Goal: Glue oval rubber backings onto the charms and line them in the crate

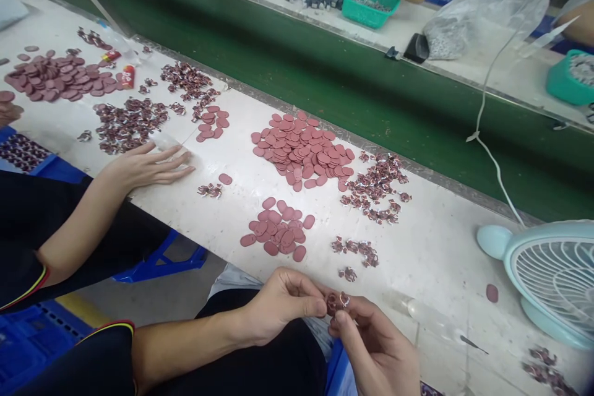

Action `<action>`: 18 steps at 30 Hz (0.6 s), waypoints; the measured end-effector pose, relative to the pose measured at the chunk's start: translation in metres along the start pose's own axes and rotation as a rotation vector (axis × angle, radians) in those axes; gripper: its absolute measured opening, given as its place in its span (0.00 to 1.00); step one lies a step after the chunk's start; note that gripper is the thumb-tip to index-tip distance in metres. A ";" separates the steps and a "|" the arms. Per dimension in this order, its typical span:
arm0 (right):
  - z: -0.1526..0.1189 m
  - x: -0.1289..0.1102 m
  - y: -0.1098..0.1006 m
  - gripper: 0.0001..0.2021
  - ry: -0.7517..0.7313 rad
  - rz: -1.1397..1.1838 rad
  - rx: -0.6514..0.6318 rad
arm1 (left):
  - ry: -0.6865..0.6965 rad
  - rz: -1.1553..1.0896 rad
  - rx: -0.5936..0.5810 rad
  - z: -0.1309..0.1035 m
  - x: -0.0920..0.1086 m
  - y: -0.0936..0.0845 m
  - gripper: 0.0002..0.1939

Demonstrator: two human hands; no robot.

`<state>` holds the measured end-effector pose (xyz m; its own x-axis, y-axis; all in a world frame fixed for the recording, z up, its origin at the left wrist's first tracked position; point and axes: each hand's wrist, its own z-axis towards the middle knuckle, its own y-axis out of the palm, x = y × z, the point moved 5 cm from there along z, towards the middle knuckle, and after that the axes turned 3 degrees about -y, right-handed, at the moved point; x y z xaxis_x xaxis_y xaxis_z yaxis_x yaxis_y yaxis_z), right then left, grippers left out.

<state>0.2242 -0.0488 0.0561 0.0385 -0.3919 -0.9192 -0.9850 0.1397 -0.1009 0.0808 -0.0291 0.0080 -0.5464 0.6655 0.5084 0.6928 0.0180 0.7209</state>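
My left hand [283, 309] and my right hand [380, 346] meet at the table's near edge, fingertips pinched. Between them is a small brown figurine [331, 304] with white trim, gripped from both sides; fingers cover part of it. Just beyond lie a few similar brown figurines [356, 251] and a small heap of reddish-brown oval discs [278, 229]. Farther back are a larger pile of oval discs [301, 151] and a cluster of figurines [378, 189]. To the right of my hands lies a clear bottle [434, 315] with a thin dark-tipped nozzle.
A light-blue fan [552, 278] stands at right, its white cord [487, 99] running upward. One disc [492, 292] lies near it. At left, a co-worker's hand [148, 167] rests by more figurines [130, 124]. Across the green belt [232, 68], another person works beside a teal basket [369, 6].
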 end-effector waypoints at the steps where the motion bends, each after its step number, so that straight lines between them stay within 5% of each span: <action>1: 0.000 0.001 0.000 0.14 0.007 0.009 0.004 | 0.000 0.002 0.003 0.000 0.000 0.000 0.04; 13: 0.001 0.011 -0.008 0.15 -0.022 0.013 0.049 | 0.045 0.027 -0.030 0.004 -0.004 0.009 0.06; 16: -0.001 0.030 -0.024 0.17 -0.017 0.077 0.140 | 0.023 0.210 -0.039 0.005 0.000 0.006 0.10; 18: -0.007 0.049 -0.043 0.17 -0.008 0.136 0.232 | 0.073 0.520 -0.024 0.007 0.016 -0.004 0.12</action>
<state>0.2677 -0.0805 0.0180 -0.0888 -0.3479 -0.9333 -0.9163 0.3959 -0.0603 0.0724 -0.0132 0.0105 -0.1648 0.5282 0.8330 0.8706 -0.3191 0.3746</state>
